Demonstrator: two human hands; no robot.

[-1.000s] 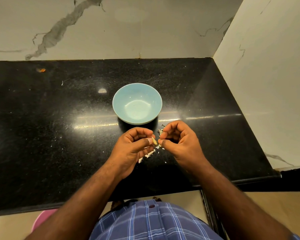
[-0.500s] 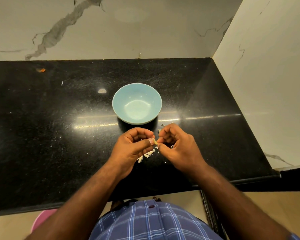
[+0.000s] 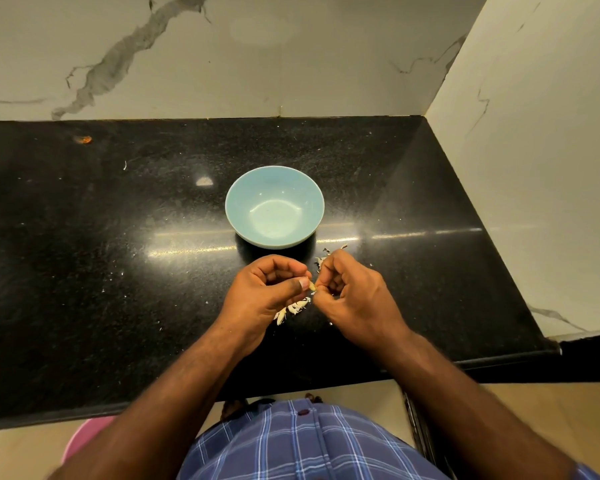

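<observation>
My left hand (image 3: 262, 296) and my right hand (image 3: 352, 296) meet just in front of a light blue bowl (image 3: 274, 206) on a black counter (image 3: 118, 258). Between the fingertips of both hands sits a small pale yellowish piece (image 3: 312, 286), perhaps a garlic clove; both hands pinch it with curled fingers. Pale papery peel scraps (image 3: 293, 309) lie on the counter under the hands, and a few more peel scraps (image 3: 329, 255) show behind my right hand. The bowl looks empty.
A marble wall (image 3: 257, 53) rises behind the counter and another wall (image 3: 534, 168) closes the right side. The counter's front edge (image 3: 84, 412) runs near my body. A pink object (image 3: 84, 436) shows below the counter at left.
My right hand has shifted slightly left and closer to the left hand, its fingers working at the small piece. The left hand and the bowl stay where they were.
</observation>
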